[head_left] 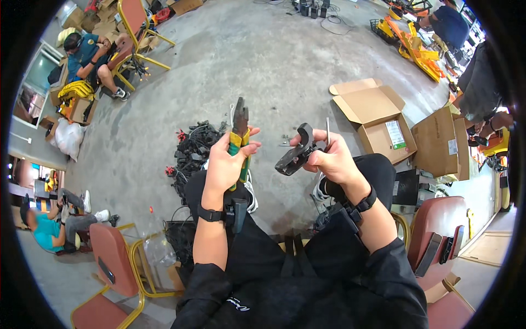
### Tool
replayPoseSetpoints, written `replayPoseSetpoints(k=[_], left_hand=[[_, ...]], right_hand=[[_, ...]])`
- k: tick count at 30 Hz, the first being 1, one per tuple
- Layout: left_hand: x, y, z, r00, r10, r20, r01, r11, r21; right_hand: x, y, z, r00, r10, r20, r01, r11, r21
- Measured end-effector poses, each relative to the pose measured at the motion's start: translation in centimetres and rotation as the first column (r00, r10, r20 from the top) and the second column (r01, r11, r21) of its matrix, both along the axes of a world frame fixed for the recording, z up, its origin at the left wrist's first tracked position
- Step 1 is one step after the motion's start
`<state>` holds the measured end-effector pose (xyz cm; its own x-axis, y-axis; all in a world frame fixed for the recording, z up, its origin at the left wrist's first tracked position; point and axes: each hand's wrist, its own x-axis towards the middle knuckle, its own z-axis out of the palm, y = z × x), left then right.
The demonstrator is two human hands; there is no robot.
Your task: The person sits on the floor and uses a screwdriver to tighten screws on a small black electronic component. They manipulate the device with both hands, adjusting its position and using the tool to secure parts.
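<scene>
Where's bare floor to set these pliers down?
Widest: concrete floor ahead, between the upper-left chair and the open box. Another patch lies between the heap of black parts and the white plastic bag. Crowded: that heap, and where small bits show between the pliers and right hand.

In the left grip (222,170), pliers (234,142) are sitting; in the right grip (337,160), a clamp (293,159) is sitting, with a rod (327,127) standing to its right. Left of the pliers, a pile (192,156) is spreading over the floor (246,60). A box (373,130) is lying beyond the right grip, a sheet (395,134) resting in it, and a second box (437,143) is standing to its right. Far ahead, cables (341,23) are trailing across the floor. Chairs are flanking the forearms, one left (112,249), one right (435,222).
</scene>
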<state>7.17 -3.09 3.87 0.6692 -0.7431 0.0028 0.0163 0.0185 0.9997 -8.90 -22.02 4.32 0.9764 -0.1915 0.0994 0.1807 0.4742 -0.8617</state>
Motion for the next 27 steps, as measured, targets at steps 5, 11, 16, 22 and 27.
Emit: replayPoseSetpoints(k=[5, 11, 16, 22, 27], left_hand=[[-1.7, 0.1, -0.2, 0.987, -0.137, 0.088, 0.138, 0.99, -0.003], [-3.2, 0.2, 0.0, 0.93, -0.207, 0.302, 0.14, 0.963, 0.23], [-3.8, -0.4, 0.3, 0.919, -0.208, 0.335, 0.115, 0.954, 0.276], [-4.0, -0.2, 0.3, 0.897, -0.2, 0.395, 0.103, 0.962, 0.254], [-4.1, 0.0, 0.4, 0.842, -0.21, 0.498, 0.067, 0.955, 0.289]], right_hand=[[0.2, 0.5, 0.4, 0.993, -0.086, -0.084, 0.085, 0.996, -0.017], [0.5, 1.2, 0.2, 0.992, -0.116, -0.043, 0.113, 0.991, -0.069], [0.2, 1.1, -0.7, 0.983, -0.18, -0.034, 0.177, 0.982, -0.061], [0.1, 1.1, -0.9, 0.98, -0.191, -0.052, 0.189, 0.981, -0.045], [0.1, 0.6, -1.0, 0.994, -0.078, -0.072, 0.071, 0.993, -0.095]])
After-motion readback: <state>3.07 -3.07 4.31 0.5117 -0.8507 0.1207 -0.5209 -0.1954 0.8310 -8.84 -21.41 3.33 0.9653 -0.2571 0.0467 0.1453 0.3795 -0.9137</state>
